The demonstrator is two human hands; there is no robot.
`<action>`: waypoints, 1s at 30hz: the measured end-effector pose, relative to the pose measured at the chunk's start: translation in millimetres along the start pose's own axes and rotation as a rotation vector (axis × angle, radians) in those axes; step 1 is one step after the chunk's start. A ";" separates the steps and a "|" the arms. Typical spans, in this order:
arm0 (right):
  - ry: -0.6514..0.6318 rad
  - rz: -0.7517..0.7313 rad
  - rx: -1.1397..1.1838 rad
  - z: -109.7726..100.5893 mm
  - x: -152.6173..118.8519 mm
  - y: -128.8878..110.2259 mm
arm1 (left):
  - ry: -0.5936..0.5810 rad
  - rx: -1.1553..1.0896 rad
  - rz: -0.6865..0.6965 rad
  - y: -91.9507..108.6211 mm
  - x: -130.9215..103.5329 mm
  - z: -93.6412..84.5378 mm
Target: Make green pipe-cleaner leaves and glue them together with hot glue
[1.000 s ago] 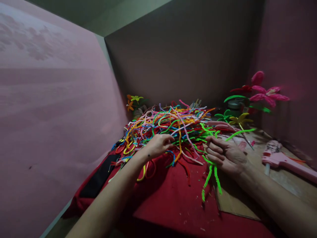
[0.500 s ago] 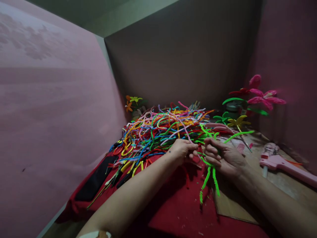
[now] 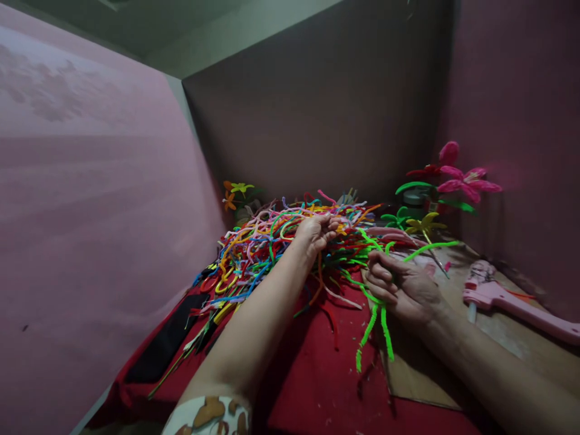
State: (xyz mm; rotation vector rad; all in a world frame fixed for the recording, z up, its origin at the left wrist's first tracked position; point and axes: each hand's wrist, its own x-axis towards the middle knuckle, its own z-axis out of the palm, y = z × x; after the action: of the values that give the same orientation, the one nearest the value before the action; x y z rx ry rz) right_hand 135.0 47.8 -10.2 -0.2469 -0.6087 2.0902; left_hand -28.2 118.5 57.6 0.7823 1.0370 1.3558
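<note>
A large heap of multicoloured pipe cleaners [image 3: 254, 241] lies on the red cloth [image 3: 312, 374]. Over the right part of this heap is my left hand [image 3: 319, 232], its fingers curled at the pile; what they grip, if anything, is too small to tell. My right hand [image 3: 401, 287] is closed around bright green pipe cleaners [image 3: 385, 332], whose ends hang below the fingers and stick out above and to the right. A pale pink pipe cleaner [image 3: 342, 298] rests on the cloth between the hands.
At right, a pink glue gun [image 3: 512, 302] lies on cardboard [image 3: 426, 374]. Behind it stand a pink flower [image 3: 469, 181] and a yellow flower [image 3: 426, 225]. A dark flat object [image 3: 165, 341] lies at left, beside thin stems. Orange and yellow flowers [image 3: 241, 188] stand behind the heap.
My left hand has moved up and left, away from my right hand, onto the heap. The pink-purple pipe cleaner it held is no longer visible there. My right hand keeps the green ones.
</note>
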 end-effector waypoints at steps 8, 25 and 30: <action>0.008 -0.005 -0.009 -2.1 0.8 0.6 | -0.176 0.232 0.026 2.0 -16.3 -6.3; 0.086 -0.067 0.014 10.2 3.9 13.0 | -0.454 0.657 0.003 -60.6 -109.2 -11.0; 0.094 -0.091 0.010 7.8 4.8 10.6 | -0.437 0.767 0.038 -67.1 -102.5 -15.4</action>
State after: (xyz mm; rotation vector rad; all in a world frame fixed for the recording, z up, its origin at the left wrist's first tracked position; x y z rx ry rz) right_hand 121.5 44.4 -8.7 -0.3043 -0.5427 1.9819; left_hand -8.5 9.1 4.1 1.5880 1.1841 0.7296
